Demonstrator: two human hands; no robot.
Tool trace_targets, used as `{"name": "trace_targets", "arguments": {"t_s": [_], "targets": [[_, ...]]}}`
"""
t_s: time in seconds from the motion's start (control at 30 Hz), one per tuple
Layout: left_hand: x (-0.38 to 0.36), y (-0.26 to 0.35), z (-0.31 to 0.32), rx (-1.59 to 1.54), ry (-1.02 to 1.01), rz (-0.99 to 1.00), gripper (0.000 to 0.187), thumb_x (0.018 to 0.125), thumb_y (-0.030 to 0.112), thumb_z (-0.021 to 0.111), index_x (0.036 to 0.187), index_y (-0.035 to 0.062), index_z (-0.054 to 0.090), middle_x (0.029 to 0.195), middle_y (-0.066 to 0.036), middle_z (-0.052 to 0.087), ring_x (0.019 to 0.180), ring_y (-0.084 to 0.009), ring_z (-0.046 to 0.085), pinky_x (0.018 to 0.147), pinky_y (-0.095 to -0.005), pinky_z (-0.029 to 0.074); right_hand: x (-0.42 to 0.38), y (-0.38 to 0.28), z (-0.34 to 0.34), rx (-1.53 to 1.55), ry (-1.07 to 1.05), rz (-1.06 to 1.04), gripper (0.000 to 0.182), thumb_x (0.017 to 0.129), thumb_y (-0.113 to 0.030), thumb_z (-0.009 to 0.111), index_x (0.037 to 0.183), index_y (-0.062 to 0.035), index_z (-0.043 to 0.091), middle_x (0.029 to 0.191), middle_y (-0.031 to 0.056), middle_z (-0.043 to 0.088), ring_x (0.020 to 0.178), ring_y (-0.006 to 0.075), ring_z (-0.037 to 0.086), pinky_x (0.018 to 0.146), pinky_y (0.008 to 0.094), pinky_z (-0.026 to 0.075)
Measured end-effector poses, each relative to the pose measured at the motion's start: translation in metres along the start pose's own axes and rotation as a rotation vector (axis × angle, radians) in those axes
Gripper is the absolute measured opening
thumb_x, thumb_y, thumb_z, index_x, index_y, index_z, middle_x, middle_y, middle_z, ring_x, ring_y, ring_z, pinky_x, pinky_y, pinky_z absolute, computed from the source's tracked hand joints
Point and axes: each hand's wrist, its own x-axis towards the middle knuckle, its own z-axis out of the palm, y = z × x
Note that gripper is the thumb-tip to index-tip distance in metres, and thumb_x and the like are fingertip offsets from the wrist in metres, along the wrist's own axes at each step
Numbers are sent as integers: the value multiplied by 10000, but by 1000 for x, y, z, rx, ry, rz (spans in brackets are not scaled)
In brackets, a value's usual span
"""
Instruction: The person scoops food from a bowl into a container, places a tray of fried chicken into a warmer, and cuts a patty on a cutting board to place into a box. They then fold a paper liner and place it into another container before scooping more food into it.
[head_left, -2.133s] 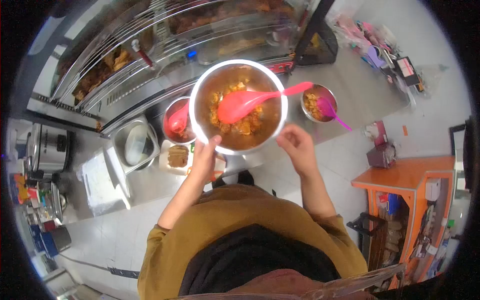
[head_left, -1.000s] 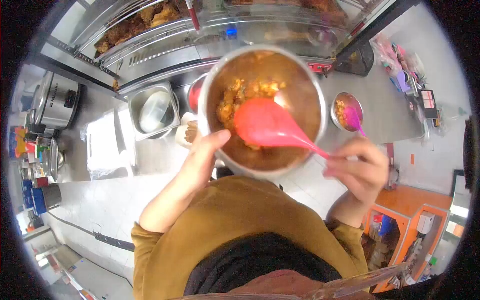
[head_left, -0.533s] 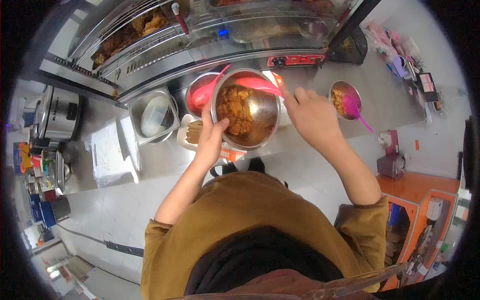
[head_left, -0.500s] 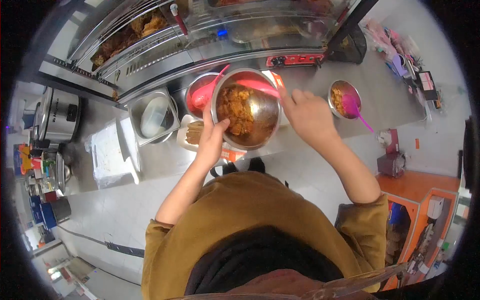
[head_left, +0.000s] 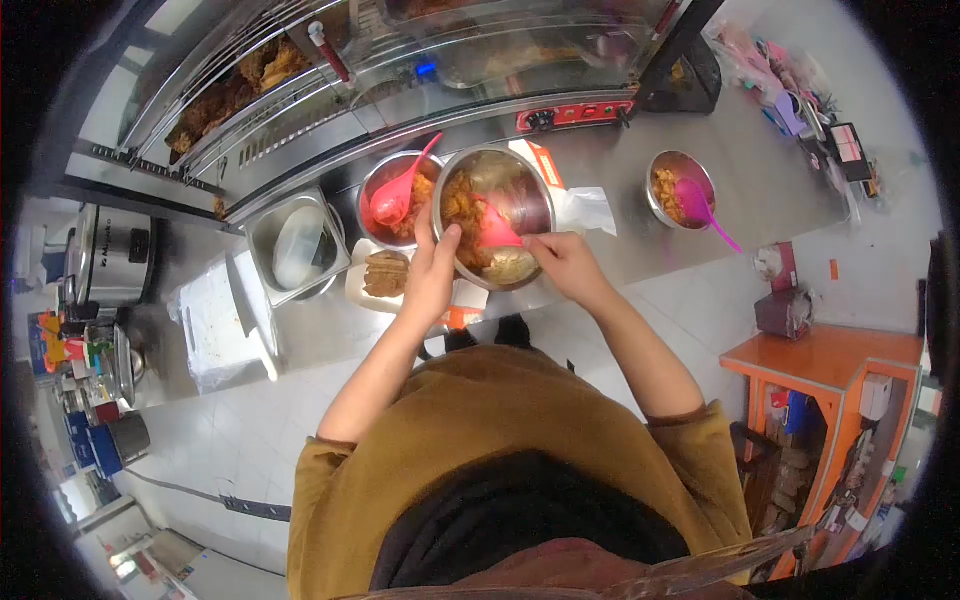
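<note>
My left hand (head_left: 434, 262) grips the near left rim of a steel mixing bowl (head_left: 527, 205), thumb over the edge, holding it above the counter. Brown, sauced food pieces (head_left: 462, 215) lie along the bowl's left side. In my right hand (head_left: 566, 262) is the handle of a pink spoon (head_left: 497, 226), whose head is down in the bowl against the food. A paper food box (head_left: 362, 289) with brown slices (head_left: 387, 275) sits below my left hand. Behind it stands another steel bowl holding food and a pink ladle (head_left: 392, 199).
A smaller bowl (head_left: 655, 208) with a magenta spoon (head_left: 694, 200) stands to the right. On the left are a steel pan (head_left: 335, 262), a knife (head_left: 252, 308) on a white board (head_left: 215, 325) and a cooker (head_left: 112, 250). A glass display warmer (head_left: 470, 70) lines the back.
My right hand has come down and toward me, and the pink spoon has swung from the bowl's far rim to its near side. The food is pushed further left.
</note>
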Motion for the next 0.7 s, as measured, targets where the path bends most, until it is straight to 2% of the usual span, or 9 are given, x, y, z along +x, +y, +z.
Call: {"name": "trace_targets", "arguments": {"t_s": [0.07,0.17,0.3,0.33,0.37,0.43,0.57,0.7], "targets": [[-1,-2,1,28,9,-15,596,936,325,413,1376,-6,184,1366,-224,320,1261,-290,335,1037,-326,243,0,2,2,63,44,10,299,882,-245,523,817,36,604,531,117,473,522,114,434,522,307,381],[5,-13,1,28,37,-55,595,935,325,416,1371,-9,188,1356,-228,331,1253,-294,344,1032,-327,250,-2,-1,-8,68,33,43,301,879,-241,527,831,44,612,522,81,445,535,82,422,515,284,371],[16,-17,0,1,106,-35,594,933,327,422,1366,-12,197,1342,-230,348,1237,-292,366,1023,-326,263,0,8,-31,24,28,73,283,864,-250,551,827,15,642,523,34,451,542,65,418,510,271,360],[18,-10,-1,-66,102,-116,598,931,325,427,1367,-14,196,1339,-226,356,1227,-283,379,1014,-328,279,2,8,-38,4,26,84,277,861,-252,556,830,6,650,529,23,459,546,63,419,511,270,360],[21,-11,0,-61,107,-87,601,930,325,429,1369,-12,195,1339,-224,357,1226,-280,380,1013,-328,282,4,9,-44,-17,24,96,271,857,-254,561,833,-2,658,535,12,468,551,60,421,511,269,360],[29,-15,-1,-52,118,-27,607,929,326,433,1372,-9,191,1338,-221,361,1225,-274,382,1009,-328,290,10,18,-53,29,21,89,267,855,-254,566,861,-7,667,565,-7,492,570,56,429,518,264,362],[41,-22,2,-113,101,-80,611,927,330,436,1377,-1,189,1344,-217,354,1228,-277,378,1009,-331,291,26,18,-73,131,-7,181,287,853,-249,574,917,13,671,626,-35,526,608,54,445,548,245,372],[42,-32,6,-101,85,-122,618,923,348,435,1382,15,189,1346,-216,347,1222,-280,384,1003,-335,299,33,14,-88,136,-25,87,297,851,-250,582,909,27,673,637,-52,510,613,53,433,559,236,363]]}}
